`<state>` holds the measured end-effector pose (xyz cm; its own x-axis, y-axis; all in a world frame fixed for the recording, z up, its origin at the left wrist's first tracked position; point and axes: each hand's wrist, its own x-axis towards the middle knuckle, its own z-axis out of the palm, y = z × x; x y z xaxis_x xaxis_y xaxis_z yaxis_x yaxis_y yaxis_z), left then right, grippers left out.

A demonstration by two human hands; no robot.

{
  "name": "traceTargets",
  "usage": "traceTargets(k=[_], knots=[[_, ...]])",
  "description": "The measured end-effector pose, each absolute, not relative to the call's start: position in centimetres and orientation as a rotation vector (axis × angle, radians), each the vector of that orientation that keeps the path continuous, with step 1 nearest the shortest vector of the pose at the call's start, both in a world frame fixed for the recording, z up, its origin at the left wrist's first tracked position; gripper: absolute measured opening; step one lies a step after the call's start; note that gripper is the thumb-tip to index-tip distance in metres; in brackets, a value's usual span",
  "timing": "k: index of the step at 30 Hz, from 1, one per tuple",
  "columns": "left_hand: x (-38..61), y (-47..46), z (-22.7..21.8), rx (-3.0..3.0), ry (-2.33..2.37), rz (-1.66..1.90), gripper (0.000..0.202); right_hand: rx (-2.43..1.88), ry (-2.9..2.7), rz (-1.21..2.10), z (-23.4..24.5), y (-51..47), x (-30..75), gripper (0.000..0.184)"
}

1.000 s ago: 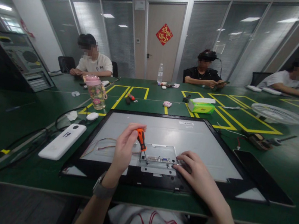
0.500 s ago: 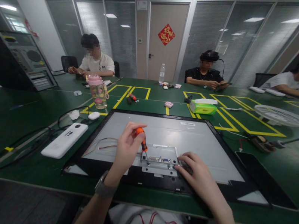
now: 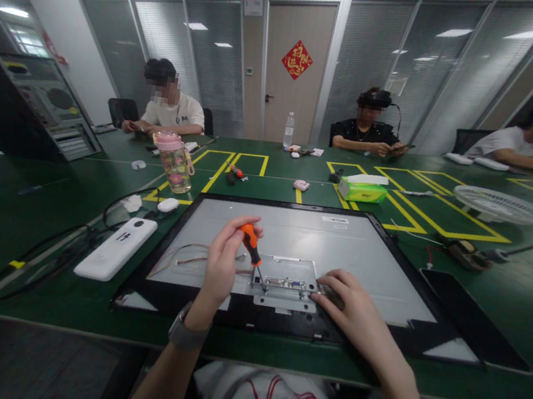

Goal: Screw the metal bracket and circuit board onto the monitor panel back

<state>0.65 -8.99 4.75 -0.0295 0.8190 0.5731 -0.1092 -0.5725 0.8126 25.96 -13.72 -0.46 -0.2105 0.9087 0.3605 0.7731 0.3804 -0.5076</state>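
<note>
A flat monitor panel (image 3: 376, 271) lies face down on the green table in front of me, its grey metal back up inside a black frame. Near its front edge sits a small metal bracket with connector ports (image 3: 283, 284). My left hand (image 3: 221, 265) is closed on an orange-and-black screwdriver (image 3: 252, 246), whose tip meets the bracket's left end. My right hand (image 3: 349, 307) rests with fingers stretched flat on the bracket's right end. Thin wires (image 3: 186, 258) run out to the left over the metal back.
A white box (image 3: 116, 247) and black cables (image 3: 43, 252) lie left of the panel, a pink-lidded bottle (image 3: 174, 162) beyond. A dark slab (image 3: 473, 318) lies to the right. Further off are a green tissue box (image 3: 361, 189), a fan grille (image 3: 503, 206) and an open computer case (image 3: 33, 105). Three people sit at the far side.
My left hand has shifted its grip on the screwdriver, and the handle now leans a little more to the left. My right hand stays on the bracket.
</note>
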Motion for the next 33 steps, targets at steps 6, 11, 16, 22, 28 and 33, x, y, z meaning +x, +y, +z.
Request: traceTargets(k=[6, 11, 16, 22, 28, 33], knots=[[0.77, -8.95, 4.82, 1.643, 0.791, 1.774, 0.024, -1.442, -2.039, 0.292, -0.34, -13.73, 25.92, 0.018], [0.91, -9.05, 4.57, 1.473, 0.719, 1.66, 0.029, -1.446, -2.033, 0.298, -0.21, -13.81, 25.84, 0.016], [0.86, -9.04, 4.98, 1.634, 0.74, 1.792, 0.019, -1.443, -2.02, 0.285, -0.18, -13.84, 25.83, 0.017], [0.71, -9.09, 4.64, 1.434, 0.633, 1.548, 0.03, -1.447, -2.029, 0.299, -0.1, -13.8, 25.85, 0.017], [0.81, -9.0, 4.58, 1.441, 0.599, 1.513, 0.028, -1.456, -2.029, 0.303, 0.05, -13.81, 25.78, 0.016], [0.79, -8.81, 4.77, 1.58, 0.791, 1.734, 0.019, -1.45, -2.024, 0.302, -0.08, -13.8, 25.85, 0.016]])
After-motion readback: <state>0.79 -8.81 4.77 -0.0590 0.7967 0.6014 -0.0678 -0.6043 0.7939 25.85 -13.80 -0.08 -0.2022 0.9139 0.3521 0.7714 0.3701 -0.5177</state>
